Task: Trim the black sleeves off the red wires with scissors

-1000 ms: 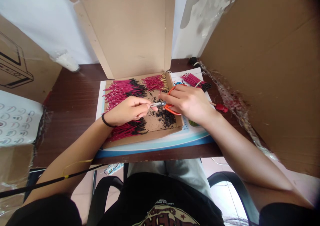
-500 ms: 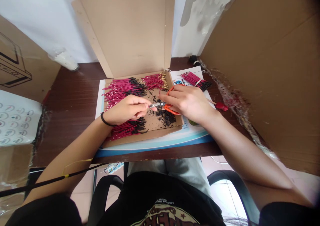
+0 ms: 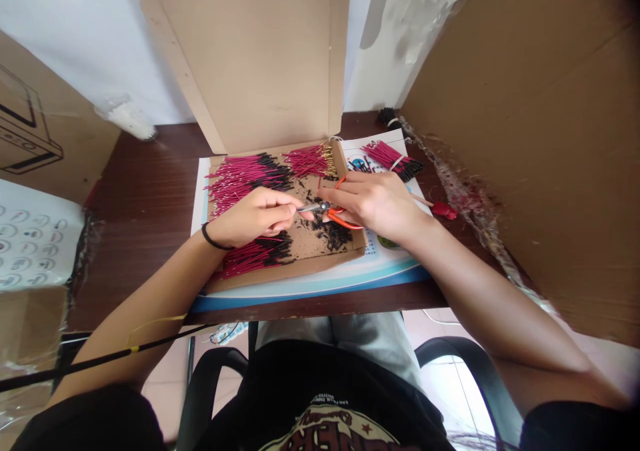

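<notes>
Over a shallow cardboard box (image 3: 300,254), my right hand (image 3: 383,201) grips orange-handled scissors (image 3: 345,219) whose blades point left. The blade tips meet the fingertips of my left hand (image 3: 260,218), which are pinched together; what they hold is too small and covered to make out. Beneath and beside my left hand lie many dark pink wires with black ends (image 3: 245,178). More pink wires with gold-coloured tips (image 3: 307,161) sit at the back of the box. Small black cut pieces (image 3: 335,234) are scattered under the scissors.
The box lid (image 3: 255,64) stands upright behind. A banded bundle of pink wires (image 3: 393,158) lies right of the box, near a red-tipped stick (image 3: 443,210). A large cardboard panel (image 3: 540,138) closes off the right side. A dark cord (image 3: 100,366) crosses my left forearm.
The scissors' blades look closer together than before, and their handles have shifted slightly. Both hands stay in nearly the same place.
</notes>
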`<state>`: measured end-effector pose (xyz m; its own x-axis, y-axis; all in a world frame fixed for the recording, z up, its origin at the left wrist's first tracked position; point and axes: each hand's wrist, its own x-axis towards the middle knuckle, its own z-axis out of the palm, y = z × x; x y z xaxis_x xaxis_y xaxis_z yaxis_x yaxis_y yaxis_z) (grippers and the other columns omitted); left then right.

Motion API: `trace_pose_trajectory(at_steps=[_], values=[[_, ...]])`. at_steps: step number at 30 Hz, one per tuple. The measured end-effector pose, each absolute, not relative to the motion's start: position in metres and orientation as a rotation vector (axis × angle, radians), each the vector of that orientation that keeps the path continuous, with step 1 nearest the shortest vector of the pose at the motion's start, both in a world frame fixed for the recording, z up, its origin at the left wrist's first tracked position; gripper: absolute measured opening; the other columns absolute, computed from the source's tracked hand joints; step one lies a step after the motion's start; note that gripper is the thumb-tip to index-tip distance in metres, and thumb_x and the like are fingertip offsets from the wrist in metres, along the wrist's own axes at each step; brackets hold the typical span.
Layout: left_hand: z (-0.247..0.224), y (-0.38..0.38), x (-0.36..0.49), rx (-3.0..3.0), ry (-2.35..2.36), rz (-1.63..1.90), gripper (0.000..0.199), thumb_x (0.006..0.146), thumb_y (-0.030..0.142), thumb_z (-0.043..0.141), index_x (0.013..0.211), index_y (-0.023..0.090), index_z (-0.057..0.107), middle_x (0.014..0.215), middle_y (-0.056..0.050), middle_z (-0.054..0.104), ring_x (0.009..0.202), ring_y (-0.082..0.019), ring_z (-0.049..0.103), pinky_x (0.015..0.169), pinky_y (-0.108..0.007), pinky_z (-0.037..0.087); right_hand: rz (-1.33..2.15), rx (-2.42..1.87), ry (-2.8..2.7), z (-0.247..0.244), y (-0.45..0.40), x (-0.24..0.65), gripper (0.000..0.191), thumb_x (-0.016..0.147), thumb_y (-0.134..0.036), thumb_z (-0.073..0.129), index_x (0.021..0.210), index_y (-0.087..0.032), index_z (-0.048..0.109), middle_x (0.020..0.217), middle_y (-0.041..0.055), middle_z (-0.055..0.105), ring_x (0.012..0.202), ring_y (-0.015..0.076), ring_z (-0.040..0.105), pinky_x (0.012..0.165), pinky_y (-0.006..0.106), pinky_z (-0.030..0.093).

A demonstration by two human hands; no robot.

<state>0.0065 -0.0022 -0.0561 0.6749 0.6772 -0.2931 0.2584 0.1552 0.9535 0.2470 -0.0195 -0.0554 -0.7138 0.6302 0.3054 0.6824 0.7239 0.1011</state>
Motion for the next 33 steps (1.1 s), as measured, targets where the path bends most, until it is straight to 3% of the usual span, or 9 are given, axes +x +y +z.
trace_pose_trajectory(at_steps=[7,12,16,24,29,33], values=[[-0.056,-0.002,0.005,1.498,0.85,0.372,0.025,0.089,0.027,0.053,0.099,0.011,0.07,0.055,0.003,0.041,0.046,-0.005,0.033,0.042,-0.018,0.024,-0.184,-1.082,-2.709,-0.053,-0.02,0.247,0.028,0.097,-0.028,0.041,0.101,-0.018,0.067,0.076,0.0051,0.066,0.07,0.0154,0.051,0.054,0.032,0.021],[-0.054,-0.002,0.006,1.506,0.836,0.36,0.027,0.09,0.029,0.053,0.101,0.011,0.069,0.055,0.004,0.04,0.046,-0.005,0.032,0.042,-0.018,0.026,-0.143,-1.107,-2.714,-0.051,-0.021,0.247,0.033,0.097,-0.039,0.041,0.096,-0.018,0.066,0.072,0.0042,0.063,0.065,0.0142,0.05,0.053,0.032,0.018],[-0.054,-0.002,0.006,1.519,0.832,0.355,0.027,0.09,0.028,0.052,0.102,0.01,0.068,0.055,0.004,0.04,0.047,-0.005,0.033,0.043,-0.018,0.026,-0.095,-1.131,-2.734,-0.049,-0.022,0.247,0.032,0.097,-0.036,0.039,0.095,-0.019,0.066,0.07,0.0031,0.062,0.062,0.0138,0.051,0.053,0.032,0.018],[-0.054,-0.002,0.007,1.435,0.814,0.385,0.023,0.09,0.025,0.05,0.095,0.012,0.068,0.054,0.005,0.038,0.045,-0.004,0.03,0.041,-0.018,0.023,-0.094,-1.164,-2.705,-0.051,-0.022,0.246,0.031,0.095,-0.037,0.044,0.101,-0.019,0.068,0.073,0.0036,0.066,0.06,0.0147,0.054,0.051,0.03,0.02],[-0.054,-0.003,0.006,1.405,0.847,0.379,0.02,0.089,0.022,0.05,0.094,0.013,0.068,0.053,0.004,0.043,0.043,-0.004,0.033,0.04,-0.017,0.024,-0.04,-1.26,-2.475,-0.058,-0.021,0.245,0.034,0.092,-0.041,0.049,0.113,-0.022,0.068,0.065,0.0018,0.062,0.058,0.0143,0.052,0.053,0.028,0.026],[-0.053,-0.003,0.008,1.4,0.889,0.373,0.019,0.089,0.022,0.051,0.096,0.014,0.067,0.058,0.0,0.055,0.044,-0.004,0.04,0.04,-0.016,0.028,0.281,-1.269,-2.086,-0.06,-0.024,0.236,0.031,0.085,-0.043,0.061,0.1,-0.017,0.072,0.063,-0.0006,0.059,0.056,0.0102,0.047,0.057,0.025,0.034]])
